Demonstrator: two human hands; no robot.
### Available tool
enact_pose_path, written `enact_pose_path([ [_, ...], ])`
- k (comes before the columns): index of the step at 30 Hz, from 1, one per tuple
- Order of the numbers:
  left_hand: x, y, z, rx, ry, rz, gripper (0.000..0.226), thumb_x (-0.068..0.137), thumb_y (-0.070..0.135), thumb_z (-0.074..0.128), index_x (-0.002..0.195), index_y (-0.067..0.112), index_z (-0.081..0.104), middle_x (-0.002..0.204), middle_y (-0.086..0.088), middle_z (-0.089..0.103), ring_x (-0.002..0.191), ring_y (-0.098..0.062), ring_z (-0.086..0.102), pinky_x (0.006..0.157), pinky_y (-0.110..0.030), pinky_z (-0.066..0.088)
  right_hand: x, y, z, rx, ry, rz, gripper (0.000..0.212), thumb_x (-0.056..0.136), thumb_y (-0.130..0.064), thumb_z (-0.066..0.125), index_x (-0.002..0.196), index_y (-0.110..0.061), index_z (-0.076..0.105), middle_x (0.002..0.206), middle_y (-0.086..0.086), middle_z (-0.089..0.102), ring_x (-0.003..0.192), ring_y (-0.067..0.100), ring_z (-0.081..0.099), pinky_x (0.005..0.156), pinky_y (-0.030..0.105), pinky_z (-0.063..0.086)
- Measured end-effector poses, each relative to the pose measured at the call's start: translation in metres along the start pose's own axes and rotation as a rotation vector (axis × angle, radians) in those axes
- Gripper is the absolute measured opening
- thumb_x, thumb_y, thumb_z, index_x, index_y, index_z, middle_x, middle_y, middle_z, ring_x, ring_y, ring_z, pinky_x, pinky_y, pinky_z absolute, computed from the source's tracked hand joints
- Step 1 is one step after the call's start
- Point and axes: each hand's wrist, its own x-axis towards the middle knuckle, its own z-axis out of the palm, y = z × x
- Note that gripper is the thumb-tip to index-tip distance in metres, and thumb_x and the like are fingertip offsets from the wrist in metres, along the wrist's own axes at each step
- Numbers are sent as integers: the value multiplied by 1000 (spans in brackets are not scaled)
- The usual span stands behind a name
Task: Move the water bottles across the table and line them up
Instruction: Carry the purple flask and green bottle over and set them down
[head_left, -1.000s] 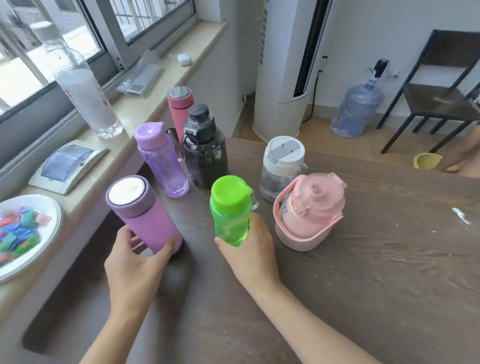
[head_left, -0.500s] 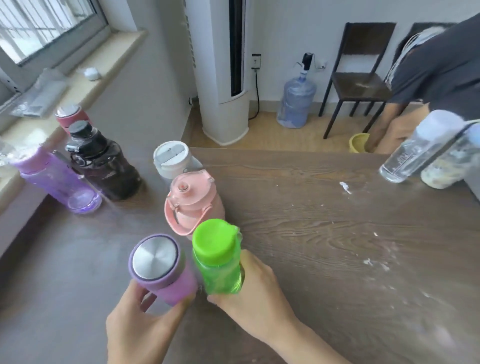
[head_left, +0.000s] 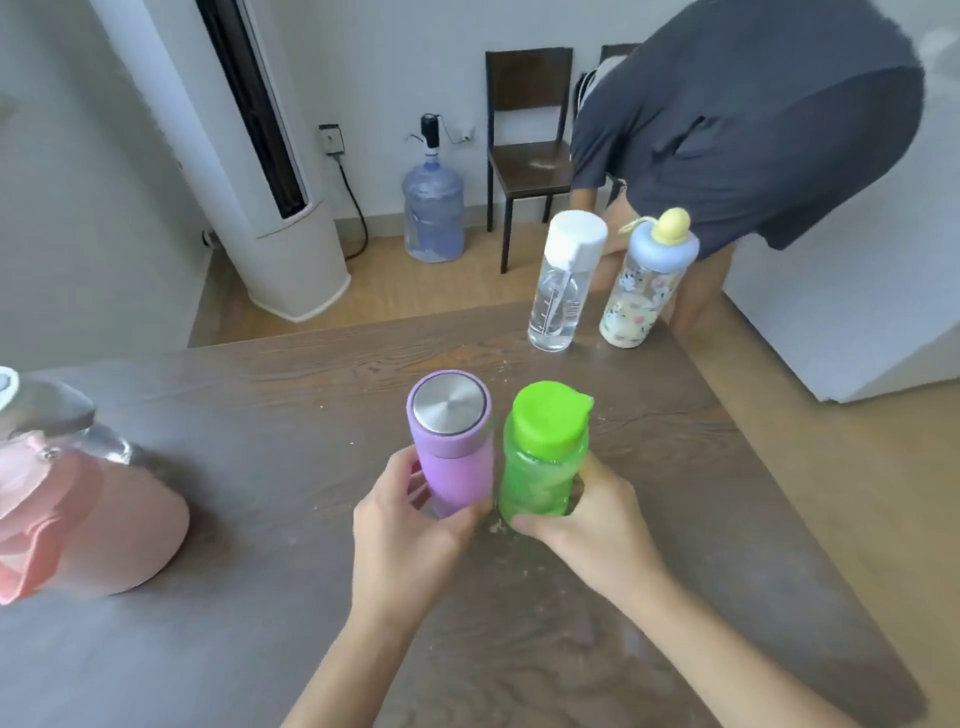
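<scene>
My left hand (head_left: 410, 535) grips the base of a purple flask (head_left: 454, 447) with a steel lid. My right hand (head_left: 592, 525) grips a green bottle (head_left: 543, 457) with a bright green cap. Both bottles are held upright, side by side and almost touching, above the middle of the dark wooden table (head_left: 260, 415). At the table's far right corner stand a clear bottle with a white cap (head_left: 563, 286) and a patterned bottle with a blue and yellow lid (head_left: 644, 280), next to each other.
A pink jug (head_left: 88, 514) and part of a clear bottle (head_left: 62, 415) sit blurred at the left edge. A person in a dark shirt (head_left: 743, 119) bends over beyond the far right corner. A white tower unit (head_left: 270, 208), water barrel (head_left: 432, 213) and chair (head_left: 530, 145) stand behind.
Both hands have carried the purple flask and green bottle rightwards across the table. The view has swung right, so the window-side bottles have left the frame and the far right pair now shows.
</scene>
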Motion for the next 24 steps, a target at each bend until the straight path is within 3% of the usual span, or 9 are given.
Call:
enact_pose_path([
  [6, 45, 42, 90, -39, -87, 71, 53, 65, 19, 92, 113, 24, 70, 100, 17, 78, 91, 11, 70, 75, -9, 54, 70, 43, -68, 2, 164, 71, 55, 53, -28, 96, 102, -24, 69, 93, -5, 80, 89, 15, 75, 82, 38, 60],
  [9, 62, 49, 122, -32, -106, 77, 55, 64, 18, 92, 115, 21, 70, 102, 12, 79, 92, 5, 72, 79, -18, 58, 102, 59, -90, 25, 220, 109, 57, 55, -24, 96, 105, -23, 69, 97, -3, 79, 93, 19, 74, 84, 37, 59],
  [14, 75, 47, 154, -12, -119, 67, 59, 63, 18, 93, 117, 21, 69, 103, 9, 78, 95, -4, 73, 83, -30, 60, 134, 75, -109, 70, 238, 147, 50, 65, -13, 95, 104, -23, 66, 93, -2, 74, 90, 21, 70, 77, 29, 48],
  [17, 79, 42, 163, -5, -133, 44, 59, 62, 19, 94, 116, 21, 69, 103, 9, 78, 96, -8, 74, 86, -34, 61, 144, 84, -112, 61, 231, 170, 41, 66, -14, 94, 87, -28, 63, 92, 1, 74, 90, 22, 70, 78, 31, 50],
  [21, 82, 36, 166, 6, -139, 33, 59, 63, 19, 94, 116, 22, 69, 102, 10, 78, 96, -5, 73, 86, -32, 61, 148, 91, -110, 60, 238, 164, 47, 67, -16, 94, 105, -21, 67, 97, 1, 75, 91, 22, 69, 71, 26, 50],
  [24, 85, 34, 166, 2, -156, 36, 59, 66, 20, 93, 119, 22, 68, 103, 13, 76, 97, 1, 71, 84, -27, 60, 145, 92, -109, 56, 239, 123, 43, 72, -15, 91, 104, -21, 63, 91, -3, 70, 86, 20, 64, 65, 24, 45],
])
